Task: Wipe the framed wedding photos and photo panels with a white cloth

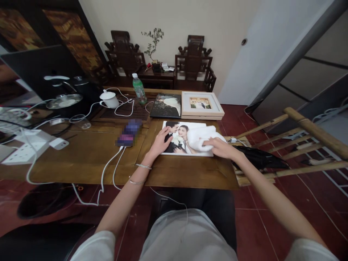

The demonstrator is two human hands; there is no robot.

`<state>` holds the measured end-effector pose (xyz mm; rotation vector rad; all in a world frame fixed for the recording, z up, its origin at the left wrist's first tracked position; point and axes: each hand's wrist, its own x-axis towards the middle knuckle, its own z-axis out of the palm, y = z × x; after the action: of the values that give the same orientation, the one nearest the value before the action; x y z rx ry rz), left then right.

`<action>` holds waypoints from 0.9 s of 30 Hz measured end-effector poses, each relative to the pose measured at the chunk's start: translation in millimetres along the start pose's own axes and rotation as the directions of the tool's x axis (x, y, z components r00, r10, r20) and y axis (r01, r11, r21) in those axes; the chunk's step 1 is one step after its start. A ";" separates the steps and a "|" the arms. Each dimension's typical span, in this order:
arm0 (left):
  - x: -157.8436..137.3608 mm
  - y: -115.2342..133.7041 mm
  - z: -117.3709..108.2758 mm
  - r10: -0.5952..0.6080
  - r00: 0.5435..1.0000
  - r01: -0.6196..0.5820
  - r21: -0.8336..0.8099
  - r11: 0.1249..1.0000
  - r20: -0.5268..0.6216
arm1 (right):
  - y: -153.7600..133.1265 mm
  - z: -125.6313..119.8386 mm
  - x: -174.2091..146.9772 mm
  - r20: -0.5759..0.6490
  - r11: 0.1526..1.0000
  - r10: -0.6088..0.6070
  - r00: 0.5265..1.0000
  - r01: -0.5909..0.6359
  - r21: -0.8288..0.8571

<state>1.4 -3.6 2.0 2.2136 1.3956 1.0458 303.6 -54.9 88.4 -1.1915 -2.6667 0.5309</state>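
A wedding photo panel (178,139) lies flat on the wooden table (187,174), close to its front edge. My left hand (162,140) rests on the panel's left side with its fingers stretched out. In my right hand (219,146) is a bunched white cloth (202,136), gripped at its lower right part. The cloth covers the right portion of the photo. Just behind the panel, a dark photo album (166,106) lies beside a pale framed picture (201,105).
Left of the panel are a phone (129,133) with white cables, a lidded white cup (109,99) and a green-labelled bottle (139,88). Farther left sit a power strip (28,146), a clear plastic cup (81,121) and a kettle (81,87). A bamboo chair (312,134) stands at the right.
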 end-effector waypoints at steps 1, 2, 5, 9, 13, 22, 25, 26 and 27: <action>0.4 -0.1 0.0 -0.002 1.000 0.002 0.004 1.000 0.007 | 9.2 -3.5 10.9 -0.020 1.000 0.003 1.000 -0.003 0.011; 0.8 -0.2 -0.2 -0.004 1.000 0.004 0.006 1.000 0.015 | 18.5 -6.9 22.2 -0.040 1.000 0.008 0.999 -0.007 0.019; 1.9 -0.4 -1.5 0.003 0.999 -0.004 0.007 1.000 0.045 | 43.6 -15.7 54.0 -0.080 0.999 0.049 0.996 -0.048 0.018; 2.2 -0.1 -4.0 0.010 0.998 -0.010 0.001 1.000 0.058 | 63.2 -18.1 78.7 -0.141 0.993 0.119 0.983 -0.119 0.004; 1.3 0.3 -4.3 0.011 0.999 -0.010 -0.017 1.000 0.053 | 61.3 -8.0 73.5 -0.224 0.994 0.106 0.969 -0.109 -0.002; -5.3 2.5 -3.6 0.011 0.999 -0.011 -0.020 1.000 0.041 | -6.8 25.3 -7.7 -0.153 0.999 0.001 0.988 -0.008 -0.041; -5.4 2.9 -3.1 0.008 0.999 -0.007 -0.026 1.000 0.032 | -37.2 30.2 -31.8 -0.075 1.000 -0.007 0.997 0.006 -0.013; -5.3 2.9 -2.9 0.006 1.000 -0.005 -0.028 1.000 0.030 | -44.1 30.2 -36.4 -0.038 1.000 -0.019 0.999 0.019 -0.005; -5.1 2.8 -2.6 0.004 1.000 -0.003 -0.030 1.000 0.030 | -48.4 29.6 -38.6 -0.006 1.000 -0.029 1.000 0.029 -0.001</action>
<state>0.0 -9.8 3.5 2.2018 1.3551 1.0245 287.3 -121.0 79.5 -1.1513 -2.6749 0.5212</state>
